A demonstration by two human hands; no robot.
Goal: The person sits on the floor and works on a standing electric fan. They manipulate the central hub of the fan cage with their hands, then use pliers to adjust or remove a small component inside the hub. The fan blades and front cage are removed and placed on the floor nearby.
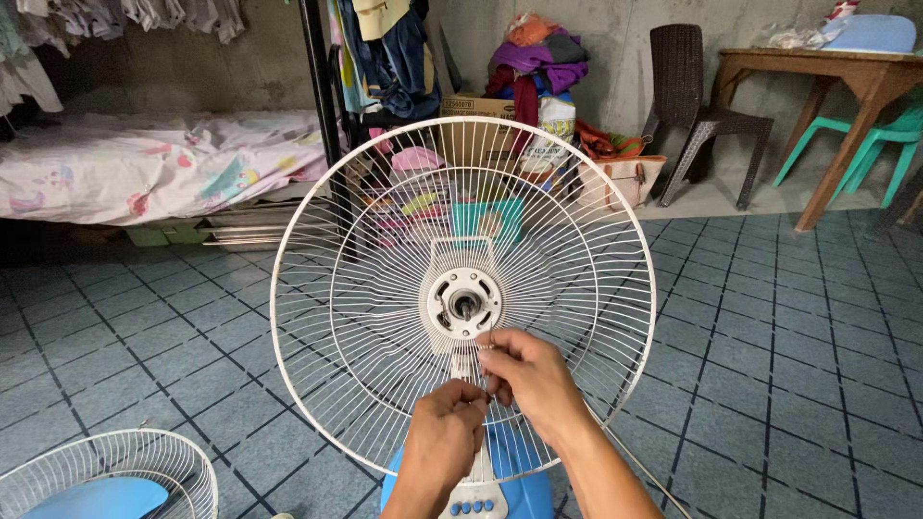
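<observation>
Two bare arms come up from the bottom. No sleeves, no gloves, no watch, no rings on the left hand (444, 432) or right hand (532, 377). Short nails. Fingers look thin. Forearms bare all the way down, w/ nothing tied on.

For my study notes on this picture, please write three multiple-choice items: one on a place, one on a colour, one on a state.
1. Where is the second fan guard?
A. on the wooden table
B. on the floor at lower left
C. on the bed

2. What colour is the fan base?
A. blue
B. red
C. black

3. How is the rear fan guard?
A. covered by a front guard
B. lying flat
C. upright, no blade on the hub

Answers:
1 B, it lies on the tiled floor.
2 A, blue shows under the left hand and right hand.
3 C, the hub is bare.
</observation>
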